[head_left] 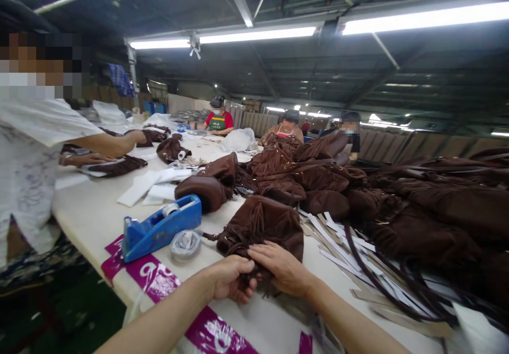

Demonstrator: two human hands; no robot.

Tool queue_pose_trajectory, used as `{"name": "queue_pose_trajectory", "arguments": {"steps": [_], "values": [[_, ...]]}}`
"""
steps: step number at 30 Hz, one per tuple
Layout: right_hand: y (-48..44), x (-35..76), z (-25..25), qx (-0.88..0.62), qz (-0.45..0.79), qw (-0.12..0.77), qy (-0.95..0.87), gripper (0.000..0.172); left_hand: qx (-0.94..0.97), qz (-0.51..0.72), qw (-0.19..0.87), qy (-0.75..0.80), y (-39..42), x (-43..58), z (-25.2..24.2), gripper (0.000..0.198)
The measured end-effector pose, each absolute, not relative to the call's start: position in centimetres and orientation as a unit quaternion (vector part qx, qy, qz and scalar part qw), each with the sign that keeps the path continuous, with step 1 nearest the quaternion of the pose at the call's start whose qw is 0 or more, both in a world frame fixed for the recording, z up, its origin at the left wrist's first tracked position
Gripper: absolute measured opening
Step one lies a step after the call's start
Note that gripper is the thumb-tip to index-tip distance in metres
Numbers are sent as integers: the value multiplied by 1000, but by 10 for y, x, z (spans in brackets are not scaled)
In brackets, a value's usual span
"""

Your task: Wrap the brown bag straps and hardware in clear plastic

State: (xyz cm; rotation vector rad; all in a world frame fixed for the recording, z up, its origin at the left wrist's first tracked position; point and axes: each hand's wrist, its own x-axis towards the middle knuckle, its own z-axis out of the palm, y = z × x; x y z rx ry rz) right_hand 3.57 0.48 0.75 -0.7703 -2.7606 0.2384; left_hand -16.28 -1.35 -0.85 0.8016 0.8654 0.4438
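A dark brown suede drawstring bag (274,221) with fringe lies on the table in front of me. My left hand (234,279) is at its near left edge, fingers curled, with the thumb against the fringe. Over the near side of the bag lies my right hand (284,269), its fingers stretched out across the fringe and its thumb mostly hidden. Left of the bag sit a blue tape dispenser (161,229) and a roll of clear tape (186,245). Beneath my forearms, purple printed tape (214,330) runs along the table.
A large heap of brown bags (429,221) covers the right and back of the table (85,197). Paper strips (358,256) and dark straps lie at right, white sheets (153,184) at left. A co-worker (35,147) handles brown pieces at left; several people sit farther back.
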Motion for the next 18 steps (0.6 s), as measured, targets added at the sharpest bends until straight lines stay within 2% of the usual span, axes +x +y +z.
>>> {"name": "queue_pose_trajectory", "arguments": {"steps": [2,3,5,8,10,12,14,16,18], "values": [[1,57,10,-285,87,189,-936,28,361,197,812,413,-12,-162,-8,43],[-1,69,15,-303,85,198,-928,23,357,194,813,417,-11,-162,-8,43],[-7,93,32,-339,71,153,-925,20,350,187,818,416,-9,-162,-7,45],[-22,111,71,-392,36,37,-918,4,340,176,821,424,-7,-162,-6,43],[-35,101,91,-421,5,42,-906,9,340,175,817,432,-8,-160,-5,40],[-42,76,96,-412,0,89,-907,14,342,185,816,428,-10,-159,-4,36],[-41,50,86,-368,9,120,-922,31,345,198,817,417,-13,-160,-3,30],[-31,30,65,-312,23,84,-946,57,340,203,825,404,-18,-163,-2,21],[-19,19,41,-291,36,29,-955,69,329,208,832,395,-24,-166,-1,13]]}}
